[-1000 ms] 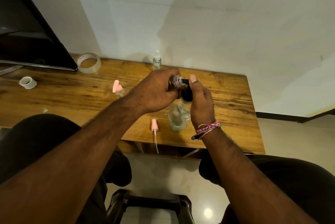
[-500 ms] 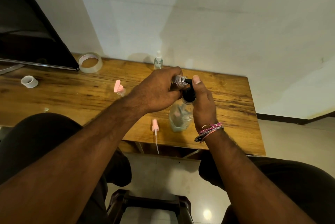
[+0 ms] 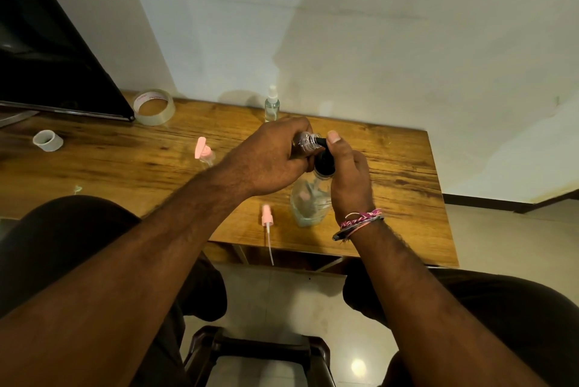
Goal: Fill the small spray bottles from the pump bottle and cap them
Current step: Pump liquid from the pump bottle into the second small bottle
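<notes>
A: What does the left hand (image 3: 269, 158) hold?
B: It grips a small clear spray bottle (image 3: 303, 139), tilted, its open neck at the pump bottle (image 3: 308, 201)'s black nozzle.
A: The right hand (image 3: 349, 179)?
B: Curled around the pump head (image 3: 324, 164), thumb pressing on top.

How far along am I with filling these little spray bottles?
Done: one capped spray bottle stands by the wall. In hand: your left hand holds an open small bottle at the pump bottle nozzle, right hand on the pump. Left: screw on the loose pink sprayer; the pink-topped bottle's fill level is unclear.

bare table (image 3: 391, 167) right, tape roll (image 3: 153, 107) (left)
</notes>
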`<state>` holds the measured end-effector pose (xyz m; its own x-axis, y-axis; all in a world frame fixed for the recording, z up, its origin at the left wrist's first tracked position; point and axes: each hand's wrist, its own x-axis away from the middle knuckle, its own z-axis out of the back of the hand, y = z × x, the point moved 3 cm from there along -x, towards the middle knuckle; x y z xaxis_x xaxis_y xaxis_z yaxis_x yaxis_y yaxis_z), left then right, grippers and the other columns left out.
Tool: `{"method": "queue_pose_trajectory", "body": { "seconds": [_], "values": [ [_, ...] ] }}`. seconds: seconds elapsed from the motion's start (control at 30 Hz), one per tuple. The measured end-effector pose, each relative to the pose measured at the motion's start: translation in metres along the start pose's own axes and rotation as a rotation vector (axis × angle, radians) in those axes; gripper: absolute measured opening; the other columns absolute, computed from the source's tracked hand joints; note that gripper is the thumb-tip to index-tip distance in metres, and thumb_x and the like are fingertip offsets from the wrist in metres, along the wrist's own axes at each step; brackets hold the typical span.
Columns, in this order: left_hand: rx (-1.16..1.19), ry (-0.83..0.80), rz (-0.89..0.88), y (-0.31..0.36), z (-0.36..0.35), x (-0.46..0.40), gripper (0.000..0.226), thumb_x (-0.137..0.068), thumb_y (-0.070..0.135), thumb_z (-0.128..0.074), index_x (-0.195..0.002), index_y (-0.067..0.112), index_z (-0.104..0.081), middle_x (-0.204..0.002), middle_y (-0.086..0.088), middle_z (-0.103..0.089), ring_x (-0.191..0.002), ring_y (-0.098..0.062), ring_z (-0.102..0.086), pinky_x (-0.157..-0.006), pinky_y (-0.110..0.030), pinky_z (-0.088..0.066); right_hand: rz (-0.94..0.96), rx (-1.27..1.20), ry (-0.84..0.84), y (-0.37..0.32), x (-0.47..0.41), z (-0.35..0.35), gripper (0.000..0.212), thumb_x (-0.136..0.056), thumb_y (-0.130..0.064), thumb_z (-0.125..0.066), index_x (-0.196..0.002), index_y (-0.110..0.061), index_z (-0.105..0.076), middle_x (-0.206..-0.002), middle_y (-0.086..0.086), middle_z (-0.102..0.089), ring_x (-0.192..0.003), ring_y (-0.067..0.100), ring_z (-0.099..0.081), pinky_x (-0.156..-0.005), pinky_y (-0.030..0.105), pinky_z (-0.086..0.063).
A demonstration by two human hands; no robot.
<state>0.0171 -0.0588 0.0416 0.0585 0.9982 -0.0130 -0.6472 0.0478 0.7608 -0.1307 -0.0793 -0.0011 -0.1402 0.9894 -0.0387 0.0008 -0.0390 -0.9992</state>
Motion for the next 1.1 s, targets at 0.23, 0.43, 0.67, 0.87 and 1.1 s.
{"method": "queue_pose_trajectory", "body": {
  "seconds": [0.23,0.43,0.67,0.87,1.1],
  "values": [
    [-0.039,0.011,-0.02,-0.0047,-0.0016,-0.0017,0.019,-0.087,0.016,-0.079,-0.098,0.019,-0.063,-0.096,0.002,-0.065,-0.087,-0.014,-0.063,-0.072,-0.034,-0.054,0.023,0.022,0.009,0.0005,0.0007,-0.0001,0.071,-0.088,-0.06,-0.05,-0.085,0.009,-0.068,-0.076,0.016,-0.062,-0.074,0.019,-0.057,-0.066,0.028,-0.046],
    [-0.016,0.008,-0.014,-0.0018,-0.0015,-0.0003,0.02,-0.089,0.016,-0.079,-0.094,0.022,-0.061,-0.092,0.005,-0.063,-0.082,-0.01,-0.061,-0.065,-0.026,-0.048,0.048,0.047,0.013,0.0016,0.0007,0.0003,0.074,-0.09,-0.062,-0.049,-0.087,0.01,-0.068,-0.087,0.034,-0.062,-0.078,0.023,-0.058,-0.07,0.033,-0.047],
    [0.028,0.017,-0.014,0.0024,0.0003,-0.0005,0.023,-0.086,0.011,-0.078,-0.089,0.023,-0.06,-0.09,0.004,-0.065,-0.083,-0.014,-0.063,-0.065,-0.027,-0.048,0.018,0.038,0.014,0.0009,0.0011,0.0003,0.082,-0.086,-0.07,-0.048,-0.093,0.009,-0.072,-0.096,0.034,-0.067,-0.092,0.043,-0.066,-0.073,0.025,-0.052],
    [0.028,0.016,-0.014,0.0016,0.001,-0.0014,0.022,-0.085,0.01,-0.078,-0.089,0.023,-0.06,-0.089,0.004,-0.065,-0.081,-0.014,-0.063,-0.063,-0.027,-0.045,0.012,0.047,0.021,0.0001,0.0013,-0.0004,0.082,-0.085,-0.072,-0.048,-0.093,0.005,-0.075,-0.093,0.031,-0.069,-0.085,0.035,-0.068,-0.072,0.027,-0.053],
    [0.045,0.02,-0.011,0.0008,0.0001,-0.0015,0.026,-0.084,0.008,-0.079,-0.088,0.024,-0.059,-0.09,0.004,-0.065,-0.082,-0.015,-0.063,-0.065,-0.03,-0.049,0.012,0.027,0.023,-0.001,0.0007,-0.0015,0.078,-0.083,-0.07,-0.05,-0.091,0.003,-0.077,-0.089,0.028,-0.071,-0.077,0.016,-0.066,-0.066,0.017,-0.051]
  ]
}}
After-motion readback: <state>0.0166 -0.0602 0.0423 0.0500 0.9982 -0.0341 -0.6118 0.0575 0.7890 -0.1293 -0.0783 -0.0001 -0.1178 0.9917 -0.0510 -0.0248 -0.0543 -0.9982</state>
